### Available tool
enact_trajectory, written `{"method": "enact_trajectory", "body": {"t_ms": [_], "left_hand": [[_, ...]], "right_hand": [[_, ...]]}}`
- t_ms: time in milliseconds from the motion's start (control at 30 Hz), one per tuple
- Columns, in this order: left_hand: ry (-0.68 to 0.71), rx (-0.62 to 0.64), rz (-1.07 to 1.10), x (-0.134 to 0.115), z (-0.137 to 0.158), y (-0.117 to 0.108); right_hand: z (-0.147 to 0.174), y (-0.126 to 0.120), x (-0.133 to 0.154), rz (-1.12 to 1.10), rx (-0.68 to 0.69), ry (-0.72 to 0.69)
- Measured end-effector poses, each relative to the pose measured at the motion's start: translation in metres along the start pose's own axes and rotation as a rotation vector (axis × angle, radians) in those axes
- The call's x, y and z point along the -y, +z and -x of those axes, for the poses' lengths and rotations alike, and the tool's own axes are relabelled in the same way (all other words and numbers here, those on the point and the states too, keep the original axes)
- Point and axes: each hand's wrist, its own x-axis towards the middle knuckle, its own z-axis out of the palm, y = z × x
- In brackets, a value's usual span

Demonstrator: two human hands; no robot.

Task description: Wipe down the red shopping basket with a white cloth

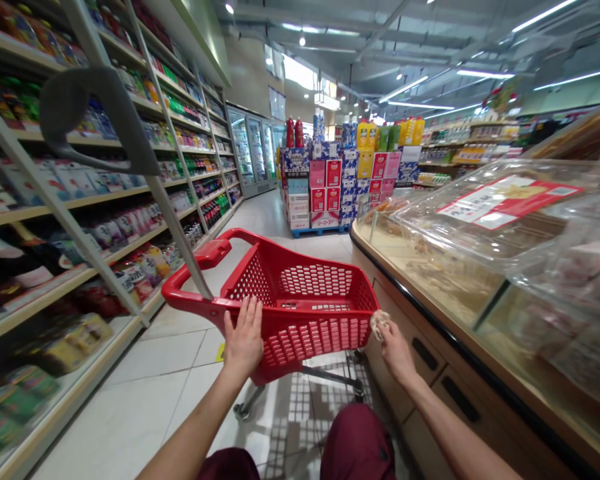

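Observation:
A red plastic shopping basket cart (315, 337) on wheels stands in front of my knees, its perforated basket holding nothing that I can see. My left hand (244, 340) lies on the upper side wall near the cart's handle end, fingers stretched out. At the opposite end, my right hand (394, 343) is closed on a crumpled whitish cloth (380, 325), which touches the basket's corner at the rim. A grey pole with a looped grey handle (135, 133) rises from the cart's left end and leans toward the upper left.
Shelves of bottled drinks and packages (180, 133) line the left side. On the right is a display counter (420, 300) with clear plastic food boxes (505, 207). Stacked drink cartons (325, 187) stand on a blue pallet ahead, with glass-door fridges (255, 150) behind.

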Motion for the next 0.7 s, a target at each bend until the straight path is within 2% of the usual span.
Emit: {"method": "enact_trajectory", "body": {"t_ms": [67, 100, 233, 300, 433, 533, 700], "left_hand": [[0.01, 0.003, -0.001, 0.001, 0.001, 0.001], [0.018, 0.005, -0.001, 0.002, 0.001, 0.002], [0.015, -0.015, -0.005, 0.001, 0.004, 0.006], [-0.003, -0.034, -0.006, -0.001, 0.004, 0.007], [-0.008, -0.047, 0.004, -0.005, 0.005, 0.006], [0.002, -0.069, -0.001, -0.002, 0.005, 0.006], [0.019, -0.074, -0.007, 0.004, 0.004, 0.007]], "right_hand": [[0.005, 0.002, 0.0, 0.01, 0.114, -0.008], [0.007, 0.001, -0.001, 0.0, 0.111, -0.018], [-0.002, -0.012, 0.002, -0.064, -0.154, -0.025], [-0.016, -0.016, 0.01, -0.054, -0.206, -0.014], [-0.034, -0.006, 0.038, 0.03, -0.093, 0.068], [-0.038, 0.004, 0.055, 0.064, -0.078, 0.056], [-0.047, -0.005, 0.041, 0.111, 0.043, 0.049]]}}
